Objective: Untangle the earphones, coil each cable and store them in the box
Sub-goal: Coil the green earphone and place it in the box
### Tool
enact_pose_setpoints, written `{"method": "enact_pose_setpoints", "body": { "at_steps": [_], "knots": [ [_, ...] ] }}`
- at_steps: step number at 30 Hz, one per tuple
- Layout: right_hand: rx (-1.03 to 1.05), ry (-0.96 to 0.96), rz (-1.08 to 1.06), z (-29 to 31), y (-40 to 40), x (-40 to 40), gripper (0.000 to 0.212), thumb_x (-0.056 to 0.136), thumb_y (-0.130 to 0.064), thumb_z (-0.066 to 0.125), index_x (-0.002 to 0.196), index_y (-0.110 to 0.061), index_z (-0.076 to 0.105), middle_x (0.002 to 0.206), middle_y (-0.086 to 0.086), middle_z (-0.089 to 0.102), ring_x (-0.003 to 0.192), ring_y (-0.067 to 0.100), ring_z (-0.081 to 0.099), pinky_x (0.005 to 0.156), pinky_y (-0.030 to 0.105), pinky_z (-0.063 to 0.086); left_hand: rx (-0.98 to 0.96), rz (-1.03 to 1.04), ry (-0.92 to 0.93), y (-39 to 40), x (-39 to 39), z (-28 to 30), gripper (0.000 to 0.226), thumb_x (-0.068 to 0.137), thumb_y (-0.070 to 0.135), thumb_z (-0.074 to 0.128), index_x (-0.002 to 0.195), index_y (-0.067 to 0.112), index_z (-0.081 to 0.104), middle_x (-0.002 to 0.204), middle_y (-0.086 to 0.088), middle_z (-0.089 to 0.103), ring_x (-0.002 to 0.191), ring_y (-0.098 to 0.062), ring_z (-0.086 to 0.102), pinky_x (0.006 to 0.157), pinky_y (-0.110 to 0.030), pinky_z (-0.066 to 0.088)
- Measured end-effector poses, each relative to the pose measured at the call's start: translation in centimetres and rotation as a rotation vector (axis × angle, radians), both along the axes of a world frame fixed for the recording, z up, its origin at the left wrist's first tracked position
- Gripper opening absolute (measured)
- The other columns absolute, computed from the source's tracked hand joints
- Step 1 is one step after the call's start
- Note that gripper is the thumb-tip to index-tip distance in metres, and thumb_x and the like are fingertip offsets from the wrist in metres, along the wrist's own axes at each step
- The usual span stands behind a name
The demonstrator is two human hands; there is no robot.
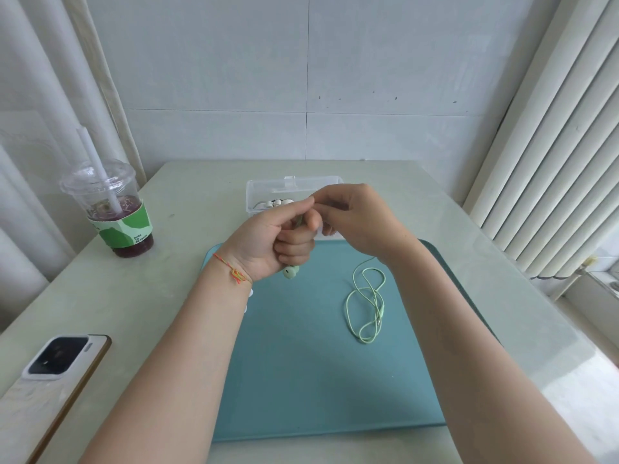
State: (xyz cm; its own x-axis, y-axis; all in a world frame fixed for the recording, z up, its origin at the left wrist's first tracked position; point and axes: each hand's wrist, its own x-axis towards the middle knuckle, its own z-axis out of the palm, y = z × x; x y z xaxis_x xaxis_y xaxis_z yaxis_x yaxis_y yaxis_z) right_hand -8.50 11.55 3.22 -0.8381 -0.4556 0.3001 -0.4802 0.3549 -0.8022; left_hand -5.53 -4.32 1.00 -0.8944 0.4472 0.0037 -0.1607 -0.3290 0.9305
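Observation:
My left hand is curled round the green earphones, and a green earbud pokes out below its fist. My right hand meets it fingertip to fingertip and pinches the green cable just above the fist. The rest of the green cable trails from under my right wrist and lies in loose loops on the teal mat. Behind both hands stands a clear plastic box without a lid on it, with white earphones inside.
A plastic cup of dark drink with a straw stands at the table's left. A phone lies face down near the front left edge. Vertical blinds hang at the right, a tiled wall rises behind the table.

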Motion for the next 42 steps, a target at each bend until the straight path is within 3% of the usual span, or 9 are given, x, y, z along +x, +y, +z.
{"method": "enact_pose_setpoints", "body": {
  "at_steps": [7,11,13,16,21,24,33,38,42],
  "knots": [
    [0.056,-0.147,0.057,-1.3,-1.3,0.6,0.026,0.098,-0.013,0.047,0.081,-0.015,0.066,0.049,-0.013,0.051,0.046,0.006,0.043,0.054,0.023,0.037,0.452,0.136,-0.004,0.0,-0.7,0.4,0.036,0.098,0.028,0.038,0.082,0.014,0.067,0.05,0.008,0.019,0.041,-0.007,0.018,0.039,-0.017,0.023],
    [0.116,-0.269,0.109,-1.8,-1.8,1.0,0.035,0.099,-0.01,0.043,0.069,-0.018,0.059,0.048,-0.013,0.054,0.04,0.005,0.039,0.048,0.019,0.034,0.587,0.339,0.02,-0.4,-1.1,0.5,0.038,0.103,0.028,0.038,0.099,0.012,0.072,0.065,0.004,0.052,0.059,-0.01,0.053,0.063,-0.022,0.048],
    [0.127,-0.294,0.107,-2.0,-2.1,1.0,0.029,0.098,-0.011,0.045,0.079,-0.018,0.066,0.063,-0.003,0.056,0.044,0.009,0.041,0.048,0.019,0.035,0.565,0.399,0.041,-0.6,-1.1,0.4,0.038,0.104,0.03,0.038,0.103,0.013,0.072,0.084,0.0,0.067,0.083,-0.015,0.067,0.081,-0.027,0.054],
    [0.196,-0.287,0.098,-2.1,-2.4,0.9,0.023,0.097,-0.014,0.047,0.095,-0.008,0.069,0.067,0.002,0.055,0.045,0.012,0.044,0.045,0.019,0.038,0.408,0.445,0.097,-0.6,-1.1,0.2,0.036,0.105,0.034,0.033,0.114,0.018,0.063,0.107,-0.002,0.071,0.11,-0.021,0.066,0.1,-0.032,0.046],
    [0.349,-0.269,0.088,-1.5,-1.9,1.0,0.025,0.094,-0.021,0.05,0.088,-0.008,0.07,0.065,0.0,0.06,0.05,0.016,0.057,0.057,0.023,0.05,0.197,0.571,0.178,-0.4,-1.5,-0.4,0.038,0.106,0.038,0.026,0.124,0.022,0.056,0.121,-0.004,0.067,0.122,-0.021,0.059,0.104,-0.032,0.041],
    [0.408,-0.265,0.141,-1.3,-1.9,1.4,0.025,0.094,-0.021,0.049,0.09,-0.011,0.071,0.066,-0.001,0.062,0.052,0.015,0.058,0.067,0.028,0.054,0.192,0.648,0.203,-0.7,-1.8,-0.7,0.038,0.106,0.04,0.026,0.125,0.025,0.055,0.126,-0.004,0.064,0.12,-0.016,0.06,0.099,-0.028,0.043],
    [0.413,-0.118,0.119,-0.5,-2.3,1.9,0.024,0.096,-0.023,0.05,0.093,-0.018,0.073,0.061,-0.004,0.055,0.045,0.005,0.042,0.046,0.016,0.035,0.159,0.781,0.227,-0.6,-2.4,-1.4,0.034,0.107,0.035,0.029,0.121,0.024,0.058,0.121,-0.005,0.066,0.115,-0.016,0.063,0.087,-0.023,0.05],
    [0.236,-0.04,-0.089,-0.2,-1.3,0.9,0.024,0.092,-0.023,0.056,0.079,-0.006,0.068,0.057,-0.005,0.05,0.046,0.007,0.037,0.044,0.018,0.03,-0.058,0.602,0.141,0.0,-1.8,-1.4,0.03,0.105,0.022,0.038,0.106,0.007,0.064,0.092,-0.01,0.072,0.073,-0.02,0.068,0.064,-0.032,0.053],
    [0.186,-0.007,-0.124,0.1,-0.3,0.2,0.028,0.089,-0.029,0.065,0.073,-0.006,0.064,0.054,-0.009,0.051,0.04,0.004,0.035,0.042,0.014,0.026,-0.342,0.449,0.142,1.1,-1.2,-1.3,0.036,0.105,0.021,0.039,0.077,0.009,0.059,0.051,-0.003,0.05,0.041,-0.016,0.042,0.049,-0.028,0.033]
  ]
}}
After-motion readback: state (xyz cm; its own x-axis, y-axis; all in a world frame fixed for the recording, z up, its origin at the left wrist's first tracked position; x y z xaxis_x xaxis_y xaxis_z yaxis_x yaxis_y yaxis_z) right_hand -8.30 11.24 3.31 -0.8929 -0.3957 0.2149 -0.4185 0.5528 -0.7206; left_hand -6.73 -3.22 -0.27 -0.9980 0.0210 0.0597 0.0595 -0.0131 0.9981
